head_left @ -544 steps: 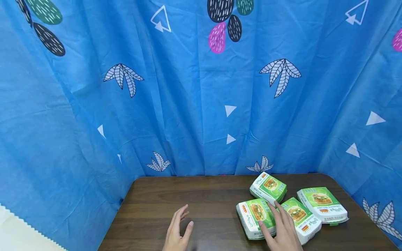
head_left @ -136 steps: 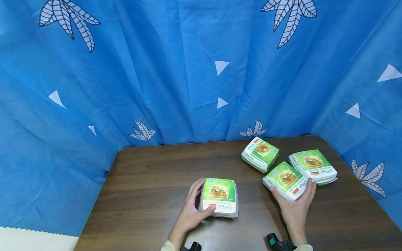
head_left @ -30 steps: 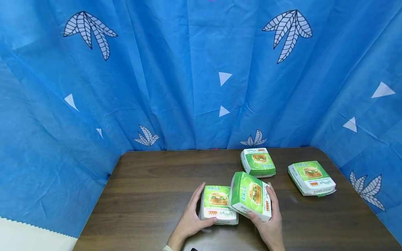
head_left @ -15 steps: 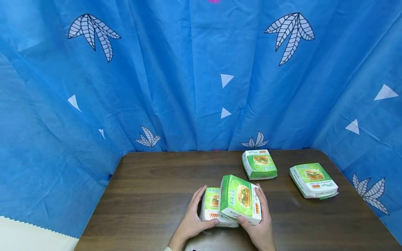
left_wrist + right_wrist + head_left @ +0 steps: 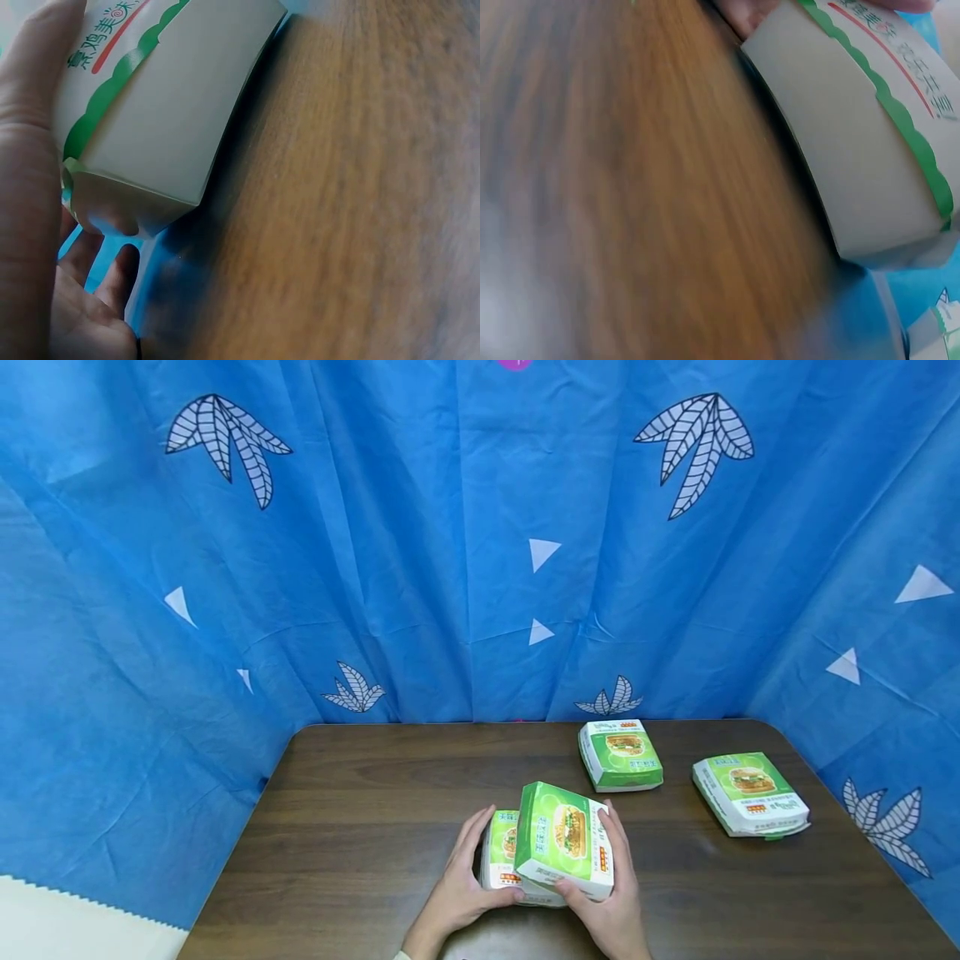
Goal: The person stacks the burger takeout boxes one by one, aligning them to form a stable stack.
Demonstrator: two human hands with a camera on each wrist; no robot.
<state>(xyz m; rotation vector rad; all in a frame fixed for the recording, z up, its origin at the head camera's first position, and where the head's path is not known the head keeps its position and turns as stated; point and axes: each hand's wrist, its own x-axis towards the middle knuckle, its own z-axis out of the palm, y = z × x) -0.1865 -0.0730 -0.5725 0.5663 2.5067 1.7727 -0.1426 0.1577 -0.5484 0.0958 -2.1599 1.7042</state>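
Note:
In the head view, my left hand [image 5: 459, 893] grips a green and white burger box [image 5: 500, 852] at its left side and front corner, on the table near the front. My right hand [image 5: 617, 906] holds a second burger box [image 5: 564, 835], thumb at the front edge and fingers on the far right side. This second box is tilted and covers most of the first one's top. From the left wrist, the thumb [image 5: 30, 165] shows along a box's white side [image 5: 187, 97], with fingertips behind its corner. The right wrist view has a white box wall [image 5: 817, 127] close over the wood.
Two more burger boxes rest on the brown table [image 5: 360, 827]: one [image 5: 621, 756] at the back, right of centre, and another [image 5: 750, 795] farther right. A blue patterned curtain [image 5: 420, 568] hangs behind the table and along both its sides.
All boxes were once at the right; one went to the front middle under my left hand. My right hand lifted another and carried it left over that one. The back box has turned.

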